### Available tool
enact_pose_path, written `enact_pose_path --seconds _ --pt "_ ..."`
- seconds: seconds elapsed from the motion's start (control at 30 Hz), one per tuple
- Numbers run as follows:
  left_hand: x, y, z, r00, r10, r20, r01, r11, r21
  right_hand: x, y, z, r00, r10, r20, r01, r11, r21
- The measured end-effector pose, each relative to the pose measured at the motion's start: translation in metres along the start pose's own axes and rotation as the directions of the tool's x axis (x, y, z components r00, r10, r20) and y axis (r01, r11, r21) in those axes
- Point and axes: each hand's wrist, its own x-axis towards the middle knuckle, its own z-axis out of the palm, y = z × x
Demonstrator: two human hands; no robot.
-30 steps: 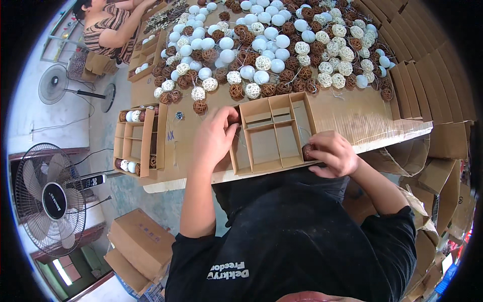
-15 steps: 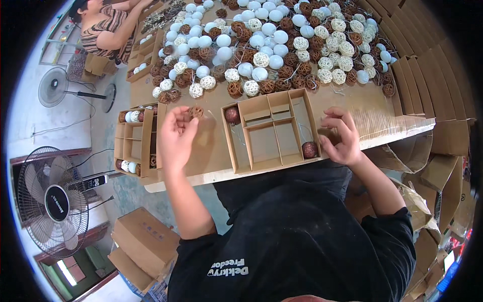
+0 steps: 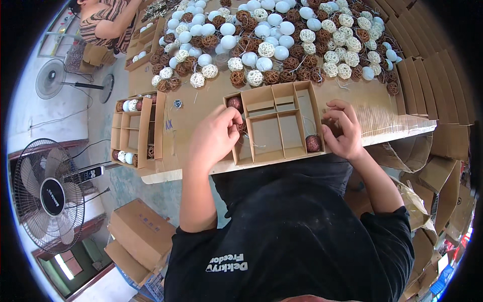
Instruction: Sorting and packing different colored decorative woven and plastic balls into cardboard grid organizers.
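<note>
A cardboard divider box (image 3: 266, 162) lies on the table before me. One dark red glitter ball (image 3: 235, 103) sits in its far left corner and another glitter ball (image 3: 313, 144) in its near right corner, with thin wires in the side compartments. My left hand (image 3: 214, 136) reaches over the box's left wall, fingers closed on a brown wicker ball (image 3: 242, 127) in the left compartment, mostly covered by the fingers. Beside the right wall, my right hand (image 3: 344, 131) has bent fingers held apart and grips nothing; whether it touches the wall I cannot tell.
Wicker balls (image 3: 254, 77) and pale blue balls (image 3: 263, 63) crowd the far table. A partly filled divider box (image 3: 143, 131) stands at the left. Stacked cardboard trays (image 3: 420, 88) line the right. Another person (image 3: 108, 27) sits far left, near fans (image 3: 53, 196).
My left hand has moved right with the brown wicker ball, from the bare tabletop into the box's left compartment. My right hand has stayed by the right wall.
</note>
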Motion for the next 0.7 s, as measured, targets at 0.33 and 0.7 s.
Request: enact_pose_path --seconds 0.33,0.7 --pt "-0.003 0.008 0.009 0.999 -0.049 -0.023 0.052 0.990 0.134 0.000 -0.001 -0.001 1.000 -0.008 0.011 0.008 1.000 -0.008" --pt "-0.008 0.004 0.020 0.994 0.071 -0.083 -0.058 0.986 0.155 0.004 -0.001 -0.001 1.000 -0.026 -0.008 0.026 1.000 0.008"
